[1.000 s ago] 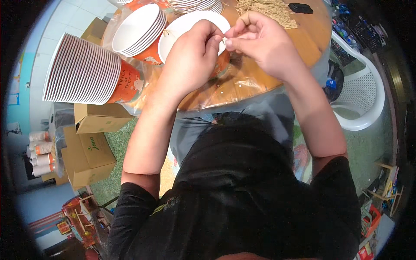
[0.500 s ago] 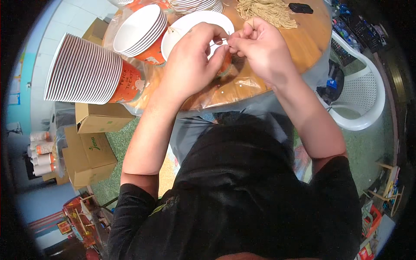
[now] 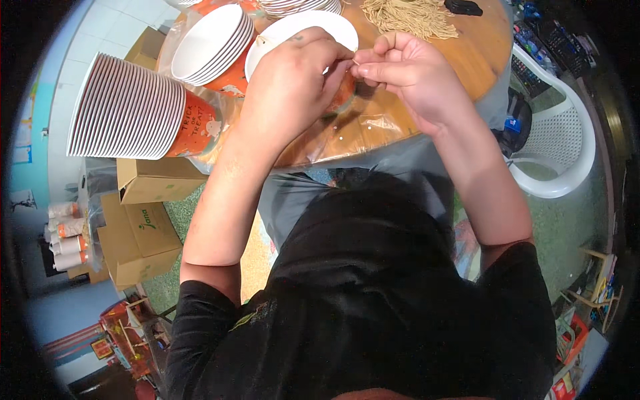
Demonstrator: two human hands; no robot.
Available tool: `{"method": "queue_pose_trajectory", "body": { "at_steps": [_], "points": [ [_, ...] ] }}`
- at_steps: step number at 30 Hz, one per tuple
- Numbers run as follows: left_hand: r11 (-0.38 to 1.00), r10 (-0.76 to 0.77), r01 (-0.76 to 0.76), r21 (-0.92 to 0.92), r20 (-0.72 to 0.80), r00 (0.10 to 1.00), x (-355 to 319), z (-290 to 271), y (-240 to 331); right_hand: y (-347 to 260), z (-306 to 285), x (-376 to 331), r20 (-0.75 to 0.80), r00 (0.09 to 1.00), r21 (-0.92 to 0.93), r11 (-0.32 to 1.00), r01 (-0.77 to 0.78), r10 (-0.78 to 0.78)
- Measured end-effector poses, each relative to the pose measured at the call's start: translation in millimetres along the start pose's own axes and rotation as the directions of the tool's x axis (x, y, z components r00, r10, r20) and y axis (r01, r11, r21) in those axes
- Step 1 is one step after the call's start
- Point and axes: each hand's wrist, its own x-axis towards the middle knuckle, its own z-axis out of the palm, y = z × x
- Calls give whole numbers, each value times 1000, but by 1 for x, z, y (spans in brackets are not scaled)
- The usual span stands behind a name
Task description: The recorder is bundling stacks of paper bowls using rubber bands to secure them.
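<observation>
Left hand [image 3: 293,80] and right hand [image 3: 407,73] meet fingertip to fingertip over the near edge of the round wooden tabletop [image 3: 480,53], pinching something small, too small to tell what. Under them lies crinkled clear plastic wrap [image 3: 360,130] at that edge. A white round paper plate [image 3: 300,30] sits just behind the left hand. A stack of white-and-orange paper bowls [image 3: 213,43] stands at the left edge. A pile of tan string pieces [image 3: 413,17] lies near the far edge. A sideways stack of orange paper cups [image 3: 133,110] overhangs the left edge.

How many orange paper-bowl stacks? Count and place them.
3: a big stack tipped sideways at left, a second stack behind the left hand, a third stack at the top edge; more may be cut off.
</observation>
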Motion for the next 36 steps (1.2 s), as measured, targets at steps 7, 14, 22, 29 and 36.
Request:
{"method": "queue_pose_trajectory", "body": {
  "at_steps": [7, 14, 22, 29, 36],
  "points": [
    [987, -152, 156, -23, 129, 980, 1, 1, -1, 4, -10, 2, 94, 952, -264, 915, 306, -291],
    [753, -269, 525, -397, 542, 796, 8, -8, -21, -1, 0, -1, 402, 577, -764, 87, 639, -711],
    [659, -302, 574, -486, 528, 794, 7, 2, -30, 30, 8, -17, 70, 717, -730, 454, 511, -693],
    [689, -309, 566, -453, 522, 795, 8, -1, -27, 36, 14, -14, -89, 830, -637, 672, 377, -550],
    [771, -368, 421, -479, 204, 907, 5, 5, -29, 53, -1, -16, -41, 896, -555, 756, 347, -442]
  ]
}}
